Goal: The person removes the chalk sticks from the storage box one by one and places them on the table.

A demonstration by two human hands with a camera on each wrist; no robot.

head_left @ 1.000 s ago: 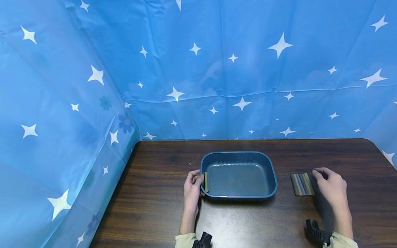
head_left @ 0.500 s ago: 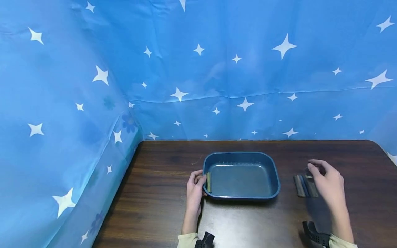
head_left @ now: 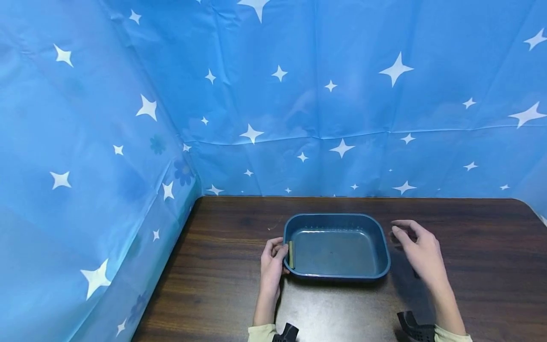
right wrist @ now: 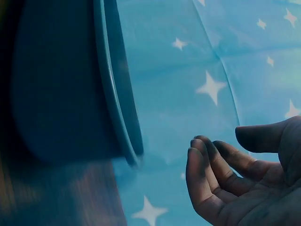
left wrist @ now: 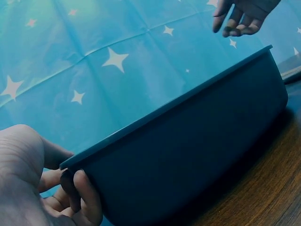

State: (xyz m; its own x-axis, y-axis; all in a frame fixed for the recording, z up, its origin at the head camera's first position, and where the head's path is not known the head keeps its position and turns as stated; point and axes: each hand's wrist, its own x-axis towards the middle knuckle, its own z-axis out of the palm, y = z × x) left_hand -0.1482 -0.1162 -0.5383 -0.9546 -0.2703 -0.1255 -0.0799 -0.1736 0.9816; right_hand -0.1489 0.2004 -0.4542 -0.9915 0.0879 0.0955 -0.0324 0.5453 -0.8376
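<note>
A deep blue plastic tub [head_left: 342, 274] stands on the table. My left hand [head_left: 271, 266] grips its left rim, and in the left wrist view the fingers [left wrist: 87, 193] bend against the outer wall. A narrow olive-yellow strip [head_left: 291, 255] is inside the tub, along the left wall by my left thumb. My right hand [head_left: 420, 251] hovers just right of the tub, apart from it. The right wrist view shows its fingers [right wrist: 200, 183] loosely bent, the thumb separate and nothing between them. A dark bit [head_left: 416, 274] shows beside that hand; the flat coloured strips there are otherwise hidden.
The dark wood-grain table [head_left: 222, 266] extends around the tub. Behind it hangs a blue curtain [head_left: 363, 104] with white stars, and another side of it closes off the left. A black wrist mount [head_left: 414, 325] sits on the right forearm.
My right hand has moved left from beside the flat strips towards the tub, and now covers them. The left hand stays on the rim. The head view has shifted slightly.
</note>
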